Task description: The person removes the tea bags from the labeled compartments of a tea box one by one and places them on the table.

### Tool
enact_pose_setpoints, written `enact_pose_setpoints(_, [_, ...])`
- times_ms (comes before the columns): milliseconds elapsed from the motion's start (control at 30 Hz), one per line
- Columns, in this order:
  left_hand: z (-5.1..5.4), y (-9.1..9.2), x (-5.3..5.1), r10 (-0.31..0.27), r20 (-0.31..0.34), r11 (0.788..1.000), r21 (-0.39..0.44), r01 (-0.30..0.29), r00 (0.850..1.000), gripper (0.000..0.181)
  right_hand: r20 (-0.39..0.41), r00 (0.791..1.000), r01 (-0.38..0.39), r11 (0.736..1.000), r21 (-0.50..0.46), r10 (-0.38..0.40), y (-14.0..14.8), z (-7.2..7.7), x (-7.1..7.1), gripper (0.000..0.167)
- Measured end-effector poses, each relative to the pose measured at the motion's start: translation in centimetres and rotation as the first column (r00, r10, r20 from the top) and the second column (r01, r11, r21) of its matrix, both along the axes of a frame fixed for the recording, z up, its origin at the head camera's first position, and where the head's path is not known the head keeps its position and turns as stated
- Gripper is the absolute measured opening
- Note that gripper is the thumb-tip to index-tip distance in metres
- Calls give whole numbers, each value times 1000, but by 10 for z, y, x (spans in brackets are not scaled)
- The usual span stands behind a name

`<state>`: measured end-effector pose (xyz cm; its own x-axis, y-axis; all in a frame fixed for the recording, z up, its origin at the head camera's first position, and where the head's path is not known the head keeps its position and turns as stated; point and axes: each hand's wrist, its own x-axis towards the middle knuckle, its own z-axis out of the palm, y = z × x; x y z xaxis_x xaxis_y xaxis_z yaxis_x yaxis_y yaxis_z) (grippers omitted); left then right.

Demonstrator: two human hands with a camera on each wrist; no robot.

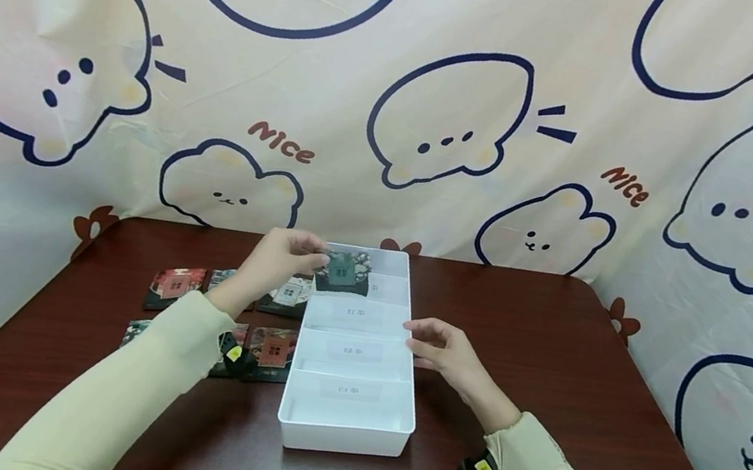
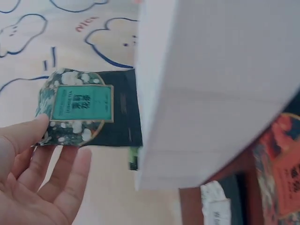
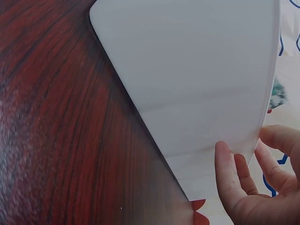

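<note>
My left hand point(image 1: 285, 257) pinches a green and black tea packet point(image 1: 344, 271) by its edge, over the far compartment of a white divided box point(image 1: 348, 415). In the left wrist view the packet point(image 2: 82, 103) carries a green label, and thumb and fingers of the hand point(image 2: 51, 178) hold its floral end. My right hand point(image 1: 453, 358) is at the box's right side; in the right wrist view its fingers point(image 3: 225, 161) rest along the outer wall point(image 3: 197, 84), the thumb at the rim. Paper labels mark the box's compartments.
Several tea packets lie on the dark red table left of the box, among them a red one point(image 1: 177, 284), a white-labelled one point(image 1: 290, 293) and an orange-labelled one point(image 1: 272, 353). My left forearm point(image 1: 148, 371) passes above some. A patterned cloth point(image 1: 341, 94) hangs behind the table.
</note>
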<state>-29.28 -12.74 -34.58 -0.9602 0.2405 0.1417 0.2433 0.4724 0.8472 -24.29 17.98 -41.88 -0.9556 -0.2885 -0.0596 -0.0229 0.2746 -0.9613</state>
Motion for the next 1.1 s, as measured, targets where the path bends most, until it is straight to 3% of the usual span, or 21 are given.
enact_pose_setpoints(300, [22, -7, 15, 9, -35, 979, 203, -1, 999, 29, 0, 1000, -6, 1000, -10, 6, -2, 2, 0, 34])
enact_pose_setpoints(667, [35, -32, 44, 33, -31, 974, 223, -26, 999, 36, 3, 1000, -5, 1000, -7, 5, -1, 2, 0, 34])
enact_pose_setpoints(900, [34, -51, 66, 39, -40, 976, 217, -30, 998, 36, -1, 1000, 3, 1000, 14, -3, -1, 3, 0, 34])
enact_pose_setpoints(1100, [19, -67, 80, 66, -6, 976, 210, -63, 998, 36, -4, 1000, 8, 1000, 17, -8, -2, 3, 1, 33])
